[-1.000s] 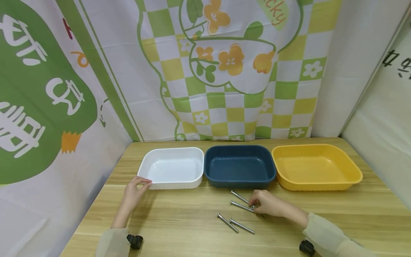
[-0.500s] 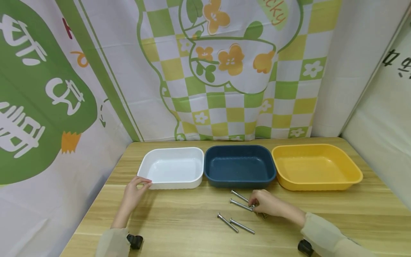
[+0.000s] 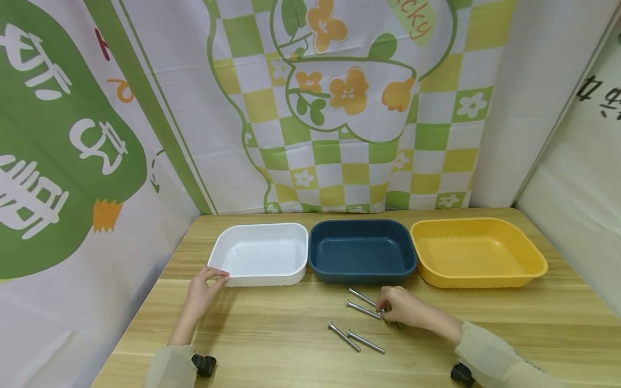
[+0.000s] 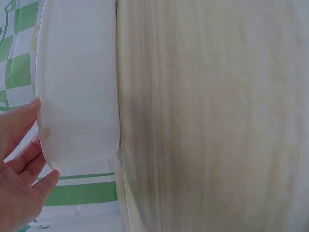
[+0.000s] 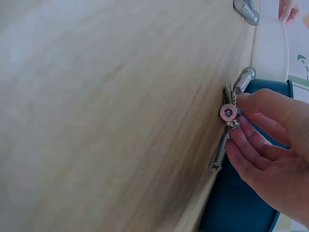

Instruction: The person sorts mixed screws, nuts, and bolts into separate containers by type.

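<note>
1. Gripping the white tray (image 3: 264,281) at its near left corner, our left hand (image 3: 201,291) has thumb and fingers slightly apart around it.
2. Our right hand (image 3: 402,308) is bent almost closed, fingertips at some screws (image 5: 219,152) on the near side of the blue tray (image 3: 364,278); we cannot tell whether it grips any.
3. Two bolts (image 3: 364,310) lie just left of it, two more nearer us.

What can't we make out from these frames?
Head: far end of the uppermost long bolt, hidden by the right hand.
Right wrist: exact count of small screws, overlapping one another.
Left wrist: inside of the white tray, hidden by its outer wall; rest of the left hand, cut off by the left edge.
Head: lettering on the right cloth, cut off by the right edge.
</note>
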`<state>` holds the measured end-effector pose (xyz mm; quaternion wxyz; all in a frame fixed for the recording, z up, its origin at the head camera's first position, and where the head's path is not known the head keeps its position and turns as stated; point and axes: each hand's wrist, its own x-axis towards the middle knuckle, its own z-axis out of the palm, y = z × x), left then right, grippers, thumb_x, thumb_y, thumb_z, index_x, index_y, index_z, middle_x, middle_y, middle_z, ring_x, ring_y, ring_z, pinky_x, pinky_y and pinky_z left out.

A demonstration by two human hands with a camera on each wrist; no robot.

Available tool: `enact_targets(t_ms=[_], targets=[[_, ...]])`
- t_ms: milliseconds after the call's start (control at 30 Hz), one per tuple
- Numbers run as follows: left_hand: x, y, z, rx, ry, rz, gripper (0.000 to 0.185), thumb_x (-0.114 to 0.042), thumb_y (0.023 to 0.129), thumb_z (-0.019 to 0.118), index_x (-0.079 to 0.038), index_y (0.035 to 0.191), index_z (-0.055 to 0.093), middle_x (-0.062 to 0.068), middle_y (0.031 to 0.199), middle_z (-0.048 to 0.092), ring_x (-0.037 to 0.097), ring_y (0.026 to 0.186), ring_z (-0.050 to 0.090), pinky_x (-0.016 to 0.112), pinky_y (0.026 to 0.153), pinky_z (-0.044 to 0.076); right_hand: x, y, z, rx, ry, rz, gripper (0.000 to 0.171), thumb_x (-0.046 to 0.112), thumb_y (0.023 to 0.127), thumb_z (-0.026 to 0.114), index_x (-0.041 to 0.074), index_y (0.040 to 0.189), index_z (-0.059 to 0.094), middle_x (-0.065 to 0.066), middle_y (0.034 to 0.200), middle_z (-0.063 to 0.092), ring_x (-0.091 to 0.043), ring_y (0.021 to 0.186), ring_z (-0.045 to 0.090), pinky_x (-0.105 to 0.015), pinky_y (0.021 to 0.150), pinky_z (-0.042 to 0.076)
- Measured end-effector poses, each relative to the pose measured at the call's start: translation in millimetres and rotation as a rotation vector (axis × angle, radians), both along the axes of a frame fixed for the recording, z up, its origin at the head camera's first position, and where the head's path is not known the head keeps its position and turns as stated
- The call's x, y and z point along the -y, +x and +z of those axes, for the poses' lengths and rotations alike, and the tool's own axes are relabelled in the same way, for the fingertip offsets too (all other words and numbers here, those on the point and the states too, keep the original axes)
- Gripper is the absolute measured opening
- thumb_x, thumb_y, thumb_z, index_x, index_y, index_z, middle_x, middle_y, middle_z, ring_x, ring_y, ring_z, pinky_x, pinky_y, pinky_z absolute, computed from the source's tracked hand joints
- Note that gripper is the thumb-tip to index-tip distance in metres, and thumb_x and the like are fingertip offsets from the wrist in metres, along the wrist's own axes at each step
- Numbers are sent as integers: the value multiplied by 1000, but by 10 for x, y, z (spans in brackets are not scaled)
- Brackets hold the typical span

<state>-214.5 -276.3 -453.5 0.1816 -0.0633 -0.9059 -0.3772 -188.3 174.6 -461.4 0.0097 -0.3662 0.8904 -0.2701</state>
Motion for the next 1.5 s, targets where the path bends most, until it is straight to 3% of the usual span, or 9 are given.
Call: enact_targets(t_ms=[433, 633, 933, 1200, 1500], targets=[[-9, 4, -8, -25, 3, -1, 11, -4, 74, 69, 2, 84, 66, 12, 84, 58, 31, 84, 56, 47, 80, 45, 10, 27, 90, 0, -50, -9, 11, -3, 65, 68, 4, 74, 67, 5, 69, 49, -2, 63, 46, -17, 54, 43], [-13, 10, 1, -3, 3, 0, 12, -5, 75, 68, 1, 85, 66, 12, 85, 58, 30, 85, 56, 46, 81, 45, 55, 32, 160, 5, -74, 8, 11, -3, 68, 67, 2, 77, 67, 2, 72, 53, -8, 67, 53, -19, 58, 48], [-10, -2, -2, -8, -3, -2, 12, -5, 75, 69, 1, 84, 66, 12, 85, 58, 31, 85, 56, 47, 81, 45, 155, 34, 270, 73, -97, 7, 11, -5, 70, 66, 0, 80, 67, -1, 76, 54, -14, 71, 57, -18, 56, 49], [-4, -6, -4, 0, 1, -2, 12, -6, 75, 69, 1, 85, 66, 12, 86, 59, 32, 86, 56, 47, 82, 44, 243, 14, 343, 33, -107, 25, 11, -5, 71, 67, 1, 81, 67, -1, 77, 56, -15, 73, 58, -24, 63, 51], [5, 3, -15, -17, -3, -6, 13, -4, 74, 69, 2, 84, 66, 13, 85, 59, 32, 84, 57, 47, 80, 45, 396, -39, 395, 58, -114, 19, 13, -3, 72, 65, 2, 84, 68, -1, 81, 58, -16, 74, 57, -27, 62, 50]])
